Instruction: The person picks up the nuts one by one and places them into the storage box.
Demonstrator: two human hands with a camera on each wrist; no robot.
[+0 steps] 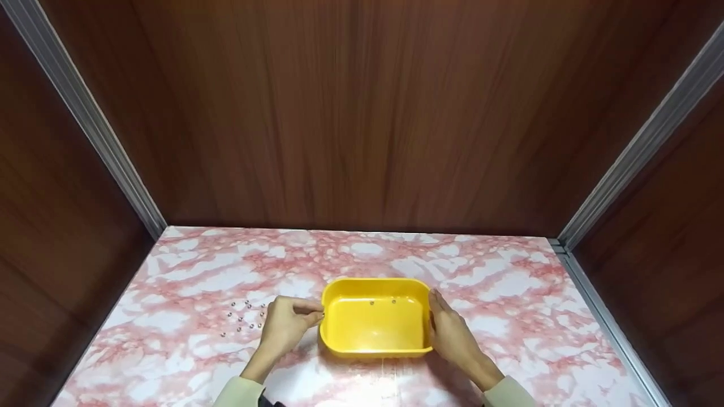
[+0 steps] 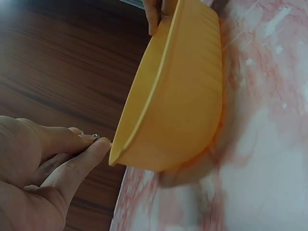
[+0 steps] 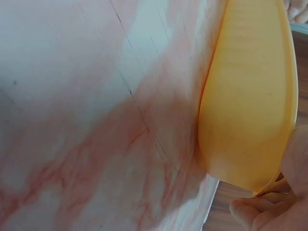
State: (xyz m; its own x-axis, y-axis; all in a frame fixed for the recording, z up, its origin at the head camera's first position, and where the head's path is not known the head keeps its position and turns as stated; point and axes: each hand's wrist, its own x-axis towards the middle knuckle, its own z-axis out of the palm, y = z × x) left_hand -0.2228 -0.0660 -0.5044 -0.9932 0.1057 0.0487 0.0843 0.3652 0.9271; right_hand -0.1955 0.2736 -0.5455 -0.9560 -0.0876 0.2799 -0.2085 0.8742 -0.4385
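The left hand (image 1: 287, 323) pinches a small metal piece (image 2: 96, 137) between thumb and finger at the bin's left rim; whether the fingertips touch that rim cannot be told. The right hand (image 1: 457, 338) grips the right end of the yellow bin (image 1: 373, 330), which sits on the table (image 1: 526, 316) in the lower middle of the head frame. Inside, near the far wall, lie two small pieces (image 1: 371, 303). At lower left, loose metal pieces (image 1: 240, 319) are scattered, the nearest just beside the left hand, which may hide others. Light sleeves (image 1: 242, 392) enter at the bottom edge. Brown wood-grain panels (image 1: 362, 113) rise behind and on both sides, with metal rails (image 1: 93, 107) running down from both upper corners.

The left wrist view shows the pinched piece clearly, but the bin's outer wall blocks its floor, which the head view shows. The right wrist view shows dark scratches (image 3: 130, 91) on the tabletop.
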